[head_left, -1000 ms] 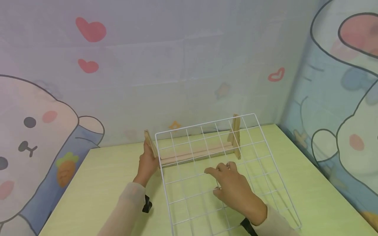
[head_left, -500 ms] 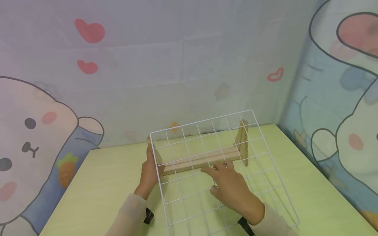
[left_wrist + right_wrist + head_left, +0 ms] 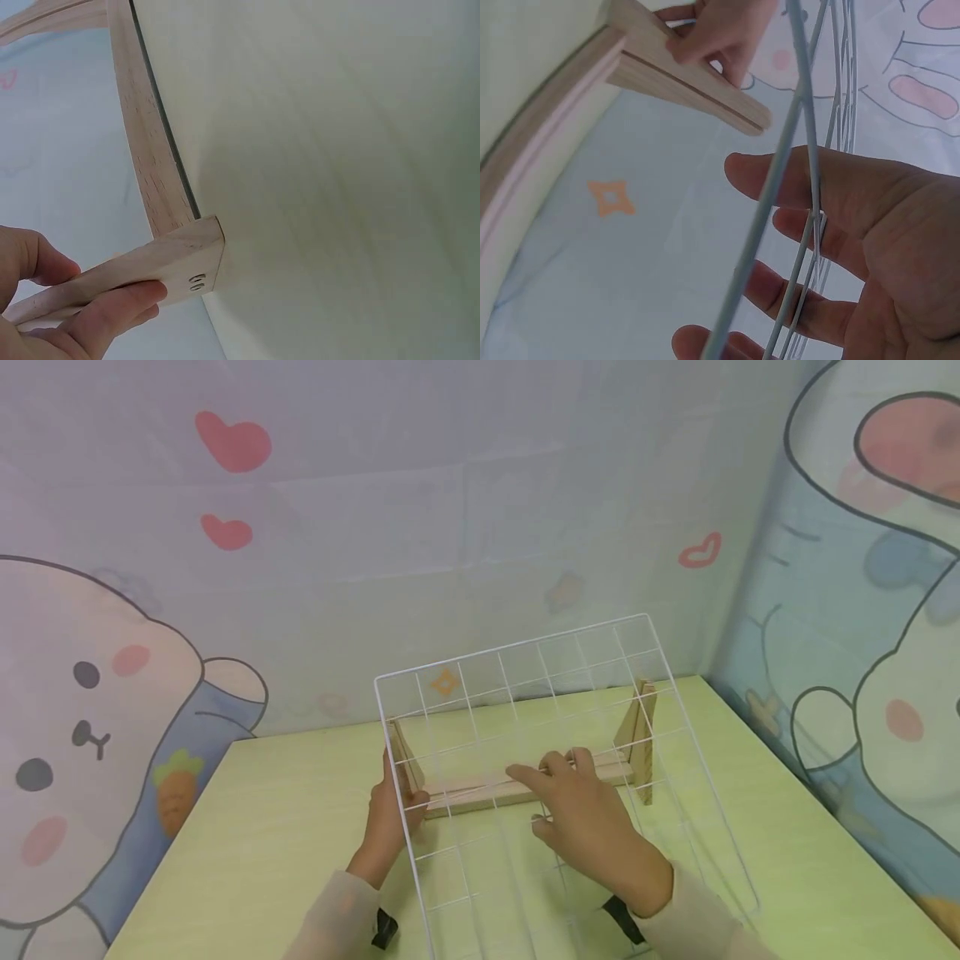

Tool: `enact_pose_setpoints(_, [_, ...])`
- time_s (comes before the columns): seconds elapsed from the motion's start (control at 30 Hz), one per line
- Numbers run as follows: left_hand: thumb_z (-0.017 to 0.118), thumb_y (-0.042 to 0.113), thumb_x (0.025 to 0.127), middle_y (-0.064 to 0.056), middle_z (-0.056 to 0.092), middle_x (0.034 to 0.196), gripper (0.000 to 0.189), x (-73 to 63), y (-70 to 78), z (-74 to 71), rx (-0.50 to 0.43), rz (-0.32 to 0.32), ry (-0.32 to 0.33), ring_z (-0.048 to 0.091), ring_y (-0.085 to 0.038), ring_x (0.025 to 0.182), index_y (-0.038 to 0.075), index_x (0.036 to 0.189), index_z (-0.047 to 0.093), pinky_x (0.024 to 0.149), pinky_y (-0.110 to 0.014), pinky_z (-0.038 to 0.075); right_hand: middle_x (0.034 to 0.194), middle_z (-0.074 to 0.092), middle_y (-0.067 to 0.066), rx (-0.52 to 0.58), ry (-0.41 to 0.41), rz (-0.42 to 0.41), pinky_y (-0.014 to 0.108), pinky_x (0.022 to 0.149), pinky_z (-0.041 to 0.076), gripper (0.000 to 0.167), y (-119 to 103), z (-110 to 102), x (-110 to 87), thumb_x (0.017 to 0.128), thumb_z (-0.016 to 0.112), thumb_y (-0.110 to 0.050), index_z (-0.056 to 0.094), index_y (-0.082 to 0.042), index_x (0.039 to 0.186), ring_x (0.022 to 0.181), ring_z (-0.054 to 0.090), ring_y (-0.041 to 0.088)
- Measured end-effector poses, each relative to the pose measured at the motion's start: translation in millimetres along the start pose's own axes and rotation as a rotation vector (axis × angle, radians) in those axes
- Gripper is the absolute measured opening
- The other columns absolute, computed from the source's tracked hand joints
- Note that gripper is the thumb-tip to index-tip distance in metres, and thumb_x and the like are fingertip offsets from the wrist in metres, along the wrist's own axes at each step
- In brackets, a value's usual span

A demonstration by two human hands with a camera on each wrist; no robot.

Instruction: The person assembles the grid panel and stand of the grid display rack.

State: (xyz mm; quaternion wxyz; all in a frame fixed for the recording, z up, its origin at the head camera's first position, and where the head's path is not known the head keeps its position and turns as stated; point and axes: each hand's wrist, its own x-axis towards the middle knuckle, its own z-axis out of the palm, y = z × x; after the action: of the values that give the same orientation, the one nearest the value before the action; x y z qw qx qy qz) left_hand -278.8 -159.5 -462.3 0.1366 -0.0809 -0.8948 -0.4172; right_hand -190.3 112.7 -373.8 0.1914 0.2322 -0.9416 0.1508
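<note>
My left hand (image 3: 388,822) grips the left upright of a pale wooden stand (image 3: 468,801), thumb and fingers on either side of the board. Two slotted uprights are joined by a low crossbar; two screw heads (image 3: 196,279) show on the held upright in the left wrist view. In front of the stand leans a white wire grid panel (image 3: 512,647), its far edge raised and overlapping the stand. My right hand (image 3: 596,831) holds that panel near its middle, fingers hooked through the mesh and thumb (image 3: 769,176) across the wires. The right upright (image 3: 643,743) is seen through the mesh.
Stand and panel are over a pale yellow-green table (image 3: 285,827). Right behind the table hangs a backdrop (image 3: 337,568) with hearts and cartoon animals, and a similar printed sheet (image 3: 840,693) rises along the right side. Black wrist straps show under both sleeves.
My left hand has drawn the wooden stand nearer and to the right. The grid panel's far edge has risen, with my right hand moving slightly up along with it.
</note>
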Motion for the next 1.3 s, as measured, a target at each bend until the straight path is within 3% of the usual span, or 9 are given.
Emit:
enact_pose_setpoints(0.2, [0.057, -0.008, 0.086, -0.006, 0.052, 0.062, 0.075, -4.1, 4.2, 1.8, -0.011, -0.018, 0.007, 0.043, -0.012, 0.044, -0.005, 0.153, 0.025, 0.040, -0.026, 0.040, 0.110, 0.063, 0.006, -0.041, 0.058, -0.035, 0.019, 0.040, 0.033, 0.062, -4.6, -23.7, 28.5, 0.082, 0.088, -0.009, 0.068, -0.022, 0.139, 0.110, 0.053, 0.039])
enact_pose_setpoints(0.23, [0.057, -0.008, 0.086, -0.007, 0.055, 0.064, 0.085, -3.9, 4.8, 1.9, -0.020, -0.022, 0.006, 0.044, -0.012, 0.043, -0.002, 0.160, 0.017, 0.040, -0.027, 0.041, 0.112, 0.064, 0.008, -0.046, 0.069, -0.036, 0.021, 0.041, 0.035, 0.062, -5.5, -28.4, 34.4, 0.083, 0.088, -0.011, 0.068, -0.023, 0.140, 0.111, 0.053, 0.040])
enact_pose_setpoints(0.4, [0.058, -0.007, 0.088, -0.025, 0.065, 0.072, 0.088, -2.7, 4.9, 2.3, -0.055, -0.031, -0.016, 0.049, -0.015, 0.042, 0.000, 0.163, 0.013, 0.039, -0.028, 0.044, 0.116, 0.064, 0.010, -0.066, 0.123, -0.038, 0.027, 0.044, 0.045, 0.065, -10.5, -53.1, 58.7, 0.083, 0.092, -0.019, 0.066, -0.024, 0.141, 0.115, 0.053, 0.043])
enact_pose_setpoints(0.6, [0.058, -0.005, 0.088, -0.016, 0.058, 0.063, 0.083, -3.0, 5.7, 2.1, -0.081, -0.041, -0.034, 0.042, -0.011, 0.040, -0.003, 0.160, 0.017, 0.038, -0.023, 0.035, 0.113, 0.063, 0.010, -0.065, 0.186, -0.056, 0.034, 0.046, 0.051, 0.065, -14.9, -76.3, 77.3, 0.083, 0.092, -0.017, 0.066, -0.024, 0.142, 0.119, 0.051, 0.046])
enact_pose_setpoints(0.73, [0.055, -0.008, 0.085, -0.034, 0.069, 0.088, 0.091, -5.1, 7.0, 3.3, -0.078, -0.008, -0.049, 0.046, -0.011, 0.040, -0.002, 0.164, 0.010, 0.038, -0.023, 0.037, 0.116, 0.063, 0.011, -0.069, 0.181, -0.039, 0.037, 0.049, 0.054, 0.065, -15.9, -87.9, 87.1, 0.084, 0.091, -0.013, 0.065, -0.024, 0.143, 0.121, 0.049, 0.046])
enact_pose_setpoints(0.83, [0.056, -0.009, 0.083, -0.030, 0.067, 0.092, 0.068, -7.0, 7.7, 4.4, -0.045, 0.013, -0.027, 0.048, -0.012, 0.046, -0.003, 0.145, 0.030, 0.041, -0.023, 0.039, 0.117, 0.062, 0.012, -0.065, 0.167, -0.018, 0.039, 0.051, 0.055, 0.065, -15.6, -94.1, 95.8, 0.085, 0.089, -0.012, 0.064, -0.023, 0.144, 0.121, 0.048, 0.045])
enact_pose_setpoints(0.97, [0.055, -0.010, 0.081, -0.025, 0.064, 0.087, 0.061, -10.0, 9.1, 3.7, -0.022, 0.034, -0.007, 0.049, -0.018, 0.046, -0.005, 0.138, 0.034, 0.042, -0.027, 0.043, 0.115, 0.061, 0.011, -0.067, 0.178, -0.010, 0.039, 0.052, 0.055, 0.064, -13.8, -99.0, 110.7, 0.086, 0.088, -0.012, 0.063, -0.023, 0.145, 0.117, 0.046, 0.042])
enact_pose_setpoints(1.1, [0.060, -0.011, 0.082, -0.040, 0.066, 0.110, 0.087, -12.7, 8.5, 4.3, -0.001, 0.030, 0.007, 0.064, -0.029, 0.058, -0.007, 0.158, 0.018, 0.049, -0.035, 0.053, 0.114, 0.060, 0.012, -0.078, 0.206, -0.007, 0.040, 0.052, 0.055, 0.061, -10.9, -103.1, 125.5, 0.088, 0.086, -0.011, 0.064, -0.022, 0.144, 0.117, 0.045, 0.042])
enact_pose_setpoints(1.3, [0.058, -0.013, 0.086, -0.048, 0.059, 0.126, 0.095, -14.3, 9.9, 8.8, -0.042, 0.010, -0.004, 0.069, -0.035, 0.064, -0.003, 0.165, 0.006, 0.047, -0.034, 0.052, 0.118, 0.061, 0.013, -0.091, 0.234, -0.024, 0.043, 0.055, 0.058, 0.059, -3.3, -107.5, 143.0, 0.090, 0.084, -0.012, 0.063, -0.023, 0.144, 0.124, 0.044, 0.046])
